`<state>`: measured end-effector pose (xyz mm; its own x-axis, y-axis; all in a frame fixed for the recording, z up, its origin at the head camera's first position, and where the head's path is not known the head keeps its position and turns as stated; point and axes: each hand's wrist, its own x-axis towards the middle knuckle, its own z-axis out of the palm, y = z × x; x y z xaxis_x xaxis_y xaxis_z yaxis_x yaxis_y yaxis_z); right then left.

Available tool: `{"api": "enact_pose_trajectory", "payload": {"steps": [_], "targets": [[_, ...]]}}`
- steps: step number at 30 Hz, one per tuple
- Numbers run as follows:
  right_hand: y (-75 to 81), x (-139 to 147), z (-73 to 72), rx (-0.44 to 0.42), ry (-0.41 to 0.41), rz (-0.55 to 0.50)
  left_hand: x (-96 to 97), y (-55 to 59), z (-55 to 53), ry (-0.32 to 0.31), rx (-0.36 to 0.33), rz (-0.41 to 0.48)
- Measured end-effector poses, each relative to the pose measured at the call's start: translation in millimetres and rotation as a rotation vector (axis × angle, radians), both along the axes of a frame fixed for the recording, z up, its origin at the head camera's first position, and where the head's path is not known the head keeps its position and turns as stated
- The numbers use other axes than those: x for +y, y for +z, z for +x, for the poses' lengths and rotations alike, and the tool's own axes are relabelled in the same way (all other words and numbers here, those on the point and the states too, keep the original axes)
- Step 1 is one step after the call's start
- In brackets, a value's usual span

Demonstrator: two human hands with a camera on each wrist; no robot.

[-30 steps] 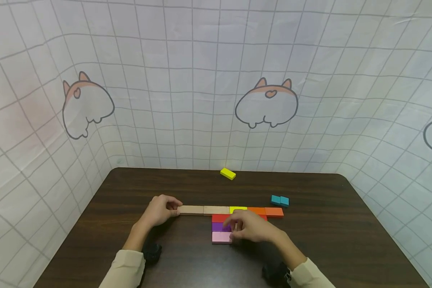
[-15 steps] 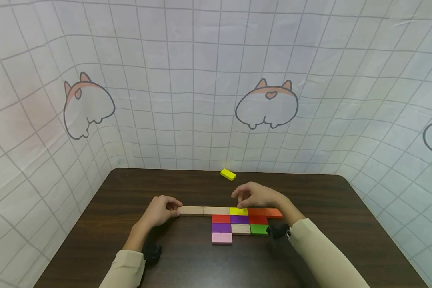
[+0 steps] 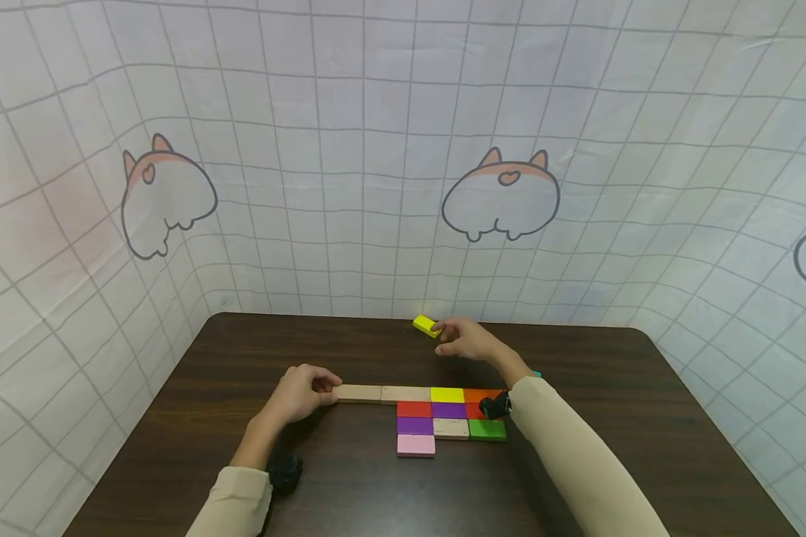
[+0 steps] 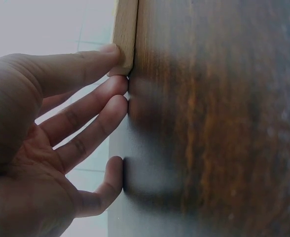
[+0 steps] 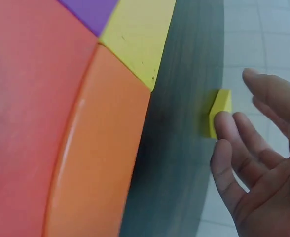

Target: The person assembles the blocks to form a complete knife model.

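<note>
In the head view my left hand [image 3: 300, 393] is at the left end of a row of flat blocks. Its thumb lies on the near side of a plain wooden block [image 4: 126, 37], and the index finger is mostly hidden behind, so the hand pinches that end. My right hand [image 3: 468, 340] is over the far part of the table, fingers apart and holding nothing. Just left of its fingertips lies a loose yellow block [image 3: 424, 325]; in the right wrist view the fingers [image 5: 225, 126] partly cover it, and I cannot tell whether they touch.
Beside the wooden blocks, a yellow block [image 3: 447, 395] continues the row on the dark table [image 3: 242, 350]. Red, purple, green [image 3: 487, 429] and pink [image 3: 416, 445] blocks lie closer to me. A teal block [image 3: 536, 374] shows past the right wrist. A white cloth wall [image 3: 349, 261] surrounds the table's back.
My right hand has moved from over the near blocks, across the row, to beside the loose yellow block at the back. The left hand has stayed on the wooden block.
</note>
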<state>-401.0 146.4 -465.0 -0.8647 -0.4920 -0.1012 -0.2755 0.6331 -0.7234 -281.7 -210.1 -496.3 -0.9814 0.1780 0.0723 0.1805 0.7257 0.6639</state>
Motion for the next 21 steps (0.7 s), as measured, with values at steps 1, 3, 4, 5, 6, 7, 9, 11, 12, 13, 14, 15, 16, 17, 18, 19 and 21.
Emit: {"api": "enact_pose_trajectory", "payload": {"steps": [1,3,4,5,6,7,9,11,12,13,14,15,16,17,18,19,21], "targets": [[-2.4,-0.1,-3.8,-0.012,-0.013,-0.013,-0.1,-0.3,0.0,-0.003,0.002,0.000],[-6.6,0.2,-10.6,-0.036,-0.042,-0.044,0.0,-0.3,0.0,-0.001,0.004,-0.001],[-8.0,0.3,-13.7,-0.049,-0.057,-0.063,-0.1,-0.4,-0.2,-0.002,0.005,-0.001],[-9.0,0.3,-16.1,-0.061,-0.073,-0.078,-0.3,-0.4,-0.3,-0.003,0.008,-0.005],[-10.0,0.3,-18.5,-0.069,-0.086,-0.093,-0.5,-0.4,-0.4,-0.001,0.007,-0.006],[-10.9,0.3,-20.6,-0.076,-0.100,-0.105,-0.8,-0.7,-0.5,0.004,0.005,-0.004],[-13.0,0.0,-24.5,-0.086,-0.122,-0.123,-1.2,-1.1,-0.5,0.008,0.002,-0.001],[-15.5,-0.8,-27.4,-0.090,-0.138,-0.136,-1.7,-1.8,-0.7,0.000,0.014,-0.003],[-17.2,-1.3,-28.7,-0.088,-0.143,-0.138,-1.8,-2.3,-0.9,-0.002,0.013,-0.001],[-18.6,-1.9,-29.7,-0.086,-0.149,-0.137,-1.7,-2.3,-1.0,-0.004,0.014,0.000],[-20.3,-2.7,-30.7,-0.083,-0.154,-0.135,-1.6,-2.3,-1.1,-0.008,0.015,0.000],[-21.7,-3.5,-31.6,-0.078,-0.159,-0.135,-1.5,-2.3,-1.1,-0.014,0.021,-0.001],[-23.2,-4.6,-32.6,-0.073,-0.163,-0.133,-1.5,-1.9,-1.0,-0.020,0.025,-0.003],[-24.3,-5.8,-33.5,-0.070,-0.169,-0.133,-1.3,-1.4,-0.9,-0.018,0.018,0.000],[-25.0,-7.1,-34.3,-0.068,-0.179,-0.133,-1.2,-1.0,-0.8,-0.017,0.013,0.003],[-25.2,-8.5,-35.0,-0.067,-0.186,-0.132,-1.3,-0.5,-0.6,-0.017,0.011,0.004],[-25.1,-11.6,-36.7,-0.069,-0.199,-0.134,-1.5,0.5,0.0,-0.017,0.012,0.003]]}}
